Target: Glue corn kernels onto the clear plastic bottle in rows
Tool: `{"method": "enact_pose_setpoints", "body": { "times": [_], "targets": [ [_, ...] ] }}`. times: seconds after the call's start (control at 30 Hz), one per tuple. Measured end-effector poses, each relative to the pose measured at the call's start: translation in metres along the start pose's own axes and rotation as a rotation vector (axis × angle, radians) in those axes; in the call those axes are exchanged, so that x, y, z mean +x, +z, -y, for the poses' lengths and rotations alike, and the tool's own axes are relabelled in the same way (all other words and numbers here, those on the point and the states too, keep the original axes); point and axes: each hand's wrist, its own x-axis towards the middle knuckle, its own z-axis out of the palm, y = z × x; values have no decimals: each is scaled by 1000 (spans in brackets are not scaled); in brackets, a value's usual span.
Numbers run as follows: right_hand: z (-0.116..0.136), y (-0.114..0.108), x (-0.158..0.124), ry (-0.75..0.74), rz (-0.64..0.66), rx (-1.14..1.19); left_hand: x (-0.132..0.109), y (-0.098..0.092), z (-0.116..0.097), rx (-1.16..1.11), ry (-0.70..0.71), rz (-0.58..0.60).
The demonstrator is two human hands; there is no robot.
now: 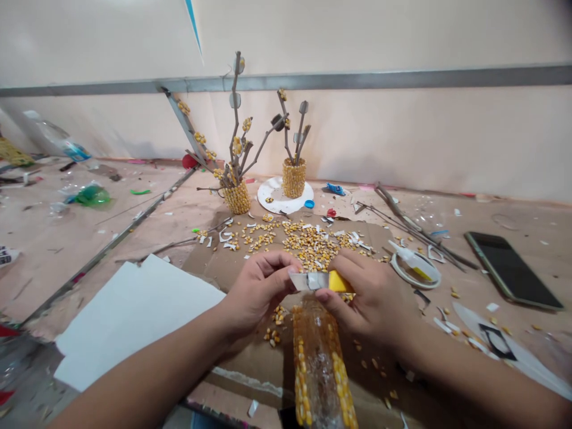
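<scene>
My right hand (369, 292) is closed around the yellow handle of a utility knife (318, 280), its wide metal blade pointing left. My left hand (263, 283) is pinched at the far end of the blade; whatever lies between its fingertips is too small to make out. Below the hands, a clear plastic bottle-like tube (318, 369) lies lengthwise toward me, with rows of corn kernels stuck along its sides and a bare strip in the middle. Loose corn kernels (313, 244) are spread beyond the hands on a cardboard sheet (214, 268), mixed with white paper scraps.
Two kernel-covered pots with twigs, one left (236, 198) and one right (294, 179), stand at the back. The right pot rests on a white disc (263, 199). White sheets (134, 316) lie left; a phone (512, 268), a glue bottle (413, 262) and sticks (411, 223) lie right.
</scene>
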Motion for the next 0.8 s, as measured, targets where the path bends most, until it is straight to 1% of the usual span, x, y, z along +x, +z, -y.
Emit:
{"method": "enact_pose_setpoints", "body": {
  "times": [0.07,0.13,0.23,0.3,0.37,0.43,0.5,0.57,0.63,0.73,0.8],
  "targets": [
    [-5,3,-1,24,0,1,0,0,0,11,3,7],
    [-14,6,-2,129,3,16,0,0,0,15,17,29],
    [-27,9,-1,335,-42,42,0,-2,1,19,33,65],
    [-28,8,1,367,-59,122,1,-5,4,45,27,59],
    [-22,5,2,325,-46,290,2,-8,7,117,8,40],
    [-12,2,2,222,-59,456,3,-12,9,214,-20,27],
    [-5,1,1,114,-79,552,4,-13,10,301,-44,24],
    [-1,2,-1,53,-82,562,5,-12,9,351,-48,24],
    [-1,2,-2,31,-86,521,6,-9,7,372,-44,32],
    [-1,2,-3,39,-76,448,7,-6,4,385,-45,62],
    [0,0,-2,60,-63,416,8,-6,5,389,-36,59]
  ]
}}
